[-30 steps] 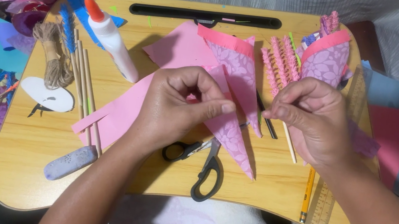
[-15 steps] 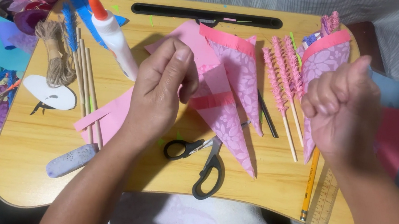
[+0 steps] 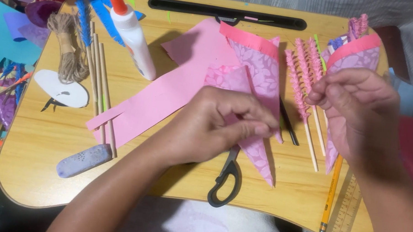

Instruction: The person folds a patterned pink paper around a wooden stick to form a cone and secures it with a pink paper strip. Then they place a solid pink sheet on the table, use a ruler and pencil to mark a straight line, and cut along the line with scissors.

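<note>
The left hand (image 3: 215,129) lies in the middle of the light wooden lap table (image 3: 42,161) with its fingers pinched together on the pointed pink paper cone with a flower print (image 3: 263,75), which lies flat just above the black-handled scissors (image 3: 226,183). The right hand (image 3: 358,110) is lifted over the right side of the table, its fingertips pinched together, but I cannot tell if they hold anything. A white glue bottle with an orange cap (image 3: 130,36) lies at the table's top left, and fuzzy pink sticks (image 3: 305,93) lie between the hands.
</note>
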